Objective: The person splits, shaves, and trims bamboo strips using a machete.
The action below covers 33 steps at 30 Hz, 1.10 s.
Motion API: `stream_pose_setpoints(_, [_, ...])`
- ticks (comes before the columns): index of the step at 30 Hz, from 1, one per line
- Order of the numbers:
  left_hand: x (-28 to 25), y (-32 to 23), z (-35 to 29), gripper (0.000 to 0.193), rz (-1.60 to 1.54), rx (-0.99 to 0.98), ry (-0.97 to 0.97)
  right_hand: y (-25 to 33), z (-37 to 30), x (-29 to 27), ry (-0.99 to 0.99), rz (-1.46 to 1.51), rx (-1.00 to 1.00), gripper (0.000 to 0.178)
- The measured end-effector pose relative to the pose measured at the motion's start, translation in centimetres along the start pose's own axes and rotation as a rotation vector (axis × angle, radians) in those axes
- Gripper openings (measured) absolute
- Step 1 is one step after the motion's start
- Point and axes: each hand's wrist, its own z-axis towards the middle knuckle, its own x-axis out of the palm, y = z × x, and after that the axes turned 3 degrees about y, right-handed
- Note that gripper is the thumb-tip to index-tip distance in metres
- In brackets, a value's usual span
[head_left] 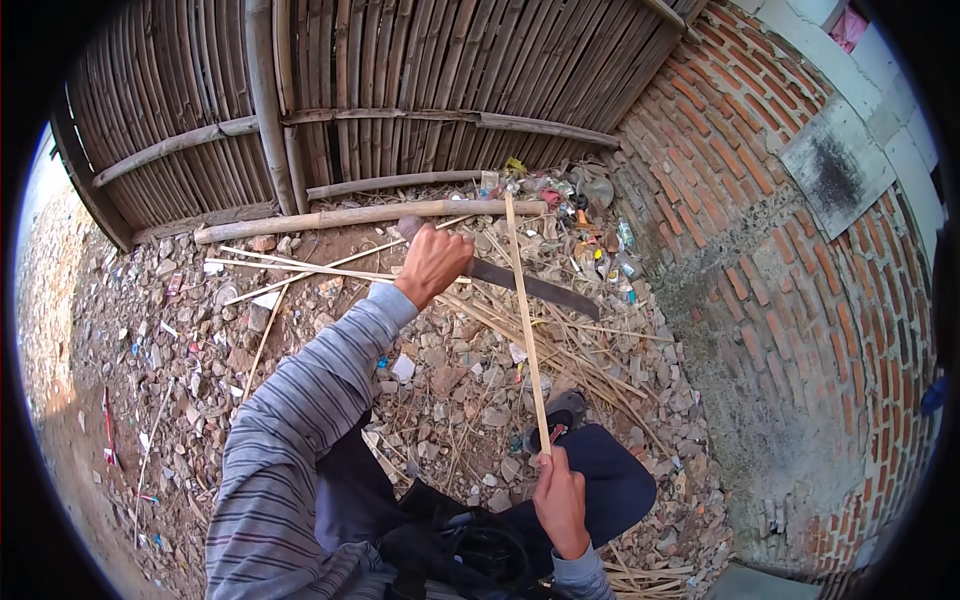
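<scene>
My left hand (436,262) is stretched forward, its fingers wrapped round the handle of a machete. The dark machete blade (535,290) points to the right and slightly toward me, crossing close to a long, pale bamboo strip (524,310); whether they touch I cannot tell. Low on the right, my right hand (562,502) grips the near end of that strip, which runs away from me toward the fence. Beneath the blade, several split bamboo strips (590,362) lie in a loose pile on the rubble.
A bamboo fence (400,70) closes off the far side, with a thick bamboo pole (350,217) lying before it. To the right rises a brick wall (790,300). Litter (600,240) gathers in their corner. More strips (650,578) lie beside my right forearm.
</scene>
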Motion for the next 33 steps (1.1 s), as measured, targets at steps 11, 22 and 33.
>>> stream_pose_setpoints(11, [1.3,-4.6,0.0,0.035,-0.011,0.086,-0.066,1.5,-2.3,-1.8,0.038,0.090,0.173,0.010])
stream_pose_setpoints(22, [-0.4,-6.8,0.1,0.029,-0.055,0.083,0.054,0.3,3.6,-0.8,0.017,-0.023,0.110,0.010])
stream_pose_setpoints(33, [2.2,-3.4,0.8,0.020,-0.027,0.022,-0.003,0.9,-8.7,-3.1,0.126,0.100,0.296,0.008])
